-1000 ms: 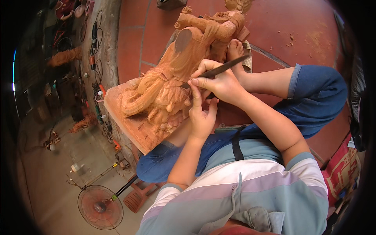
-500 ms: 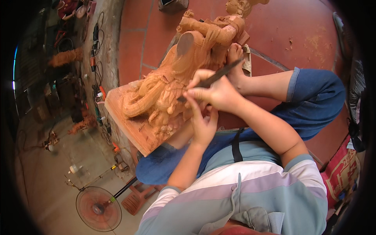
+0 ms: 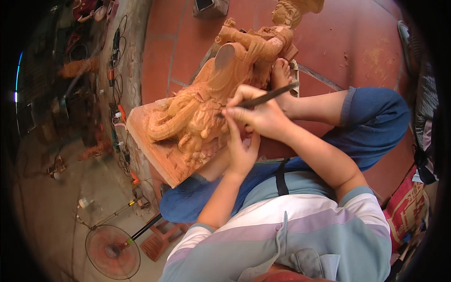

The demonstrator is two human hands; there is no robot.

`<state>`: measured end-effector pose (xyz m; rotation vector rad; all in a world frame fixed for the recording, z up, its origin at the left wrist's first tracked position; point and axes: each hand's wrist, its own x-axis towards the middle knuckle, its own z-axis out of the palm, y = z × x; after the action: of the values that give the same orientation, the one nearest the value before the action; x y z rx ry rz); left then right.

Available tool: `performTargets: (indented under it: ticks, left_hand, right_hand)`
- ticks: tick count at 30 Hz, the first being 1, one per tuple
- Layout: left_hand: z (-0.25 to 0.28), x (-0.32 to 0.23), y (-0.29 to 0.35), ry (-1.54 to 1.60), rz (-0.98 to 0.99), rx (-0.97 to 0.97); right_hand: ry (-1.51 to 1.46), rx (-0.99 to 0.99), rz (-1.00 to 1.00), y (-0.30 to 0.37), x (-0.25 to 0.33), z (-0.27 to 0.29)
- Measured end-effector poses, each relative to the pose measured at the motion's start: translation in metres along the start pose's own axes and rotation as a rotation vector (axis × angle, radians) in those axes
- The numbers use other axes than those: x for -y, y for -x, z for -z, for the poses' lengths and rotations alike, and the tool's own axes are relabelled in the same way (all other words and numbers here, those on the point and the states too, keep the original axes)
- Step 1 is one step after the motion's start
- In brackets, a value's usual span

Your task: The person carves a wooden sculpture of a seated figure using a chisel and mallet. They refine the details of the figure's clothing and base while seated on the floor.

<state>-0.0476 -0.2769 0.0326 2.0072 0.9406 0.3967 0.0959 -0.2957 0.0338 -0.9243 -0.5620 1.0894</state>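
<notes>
A reddish-brown wood carving (image 3: pixel 206 101) of a robed figure lies aslant before me, its thick square base (image 3: pixel 152 157) at the lower left and its head (image 3: pixel 285 14) at the far end. In my right hand (image 3: pixel 260 113) is a dark, slim carving chisel (image 3: pixel 271 95), gripped like a pen, its tip on the carved detail near the base. My left hand (image 3: pixel 243 152) comes up from below with curled fingers. Its index fingertip meets the right thumb beside the chisel's tip, and seems to steady it. The hands partly hide the wood beneath.
My bare foot (image 3: pixel 282 75) rests against the carving on the red tiled floor (image 3: pixel 338 33). Power tools with cords (image 3: pixel 114 70) line a ledge at the left. A fan (image 3: pixel 112 251) stands at lower left, a red patterned bag (image 3: pixel 408 207) at right. Another person (image 3: pixel 84 9) shows far upper left.
The chisel's back end has swung lower and to the right, so it lies flatter. Both hands keep nearly the same spot on the carving. The whole view has shifted slightly.
</notes>
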Motion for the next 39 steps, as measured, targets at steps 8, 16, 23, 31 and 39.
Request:
performTargets:
  ticks: [8, 16, 23, 31, 39]
  left_hand:
    - [0.004, -0.007, -0.013, -0.048, -0.023, 0.079]
    - [-0.002, -0.002, -0.006, 0.193, 0.093, 0.105]
    - [-0.011, 0.002, 0.011, -0.012, -0.026, -0.016]
    - [-0.01, 0.006, 0.016, 0.119, -0.071, 0.144]
    - [-0.015, 0.016, 0.009, -0.083, 0.006, -0.001]
  right_hand:
    - [-0.207, -0.014, -0.106, -0.005, -0.01, 0.013]
    - [-0.177, -0.066, -0.168, -0.002, -0.01, 0.015]
    - [-0.209, 0.064, -0.061, 0.004, -0.027, 0.005]
    - [-0.372, -0.174, -0.077, 0.017, -0.024, 0.021]
    - [-0.254, -0.108, -0.06, 0.009, -0.031, 0.01]
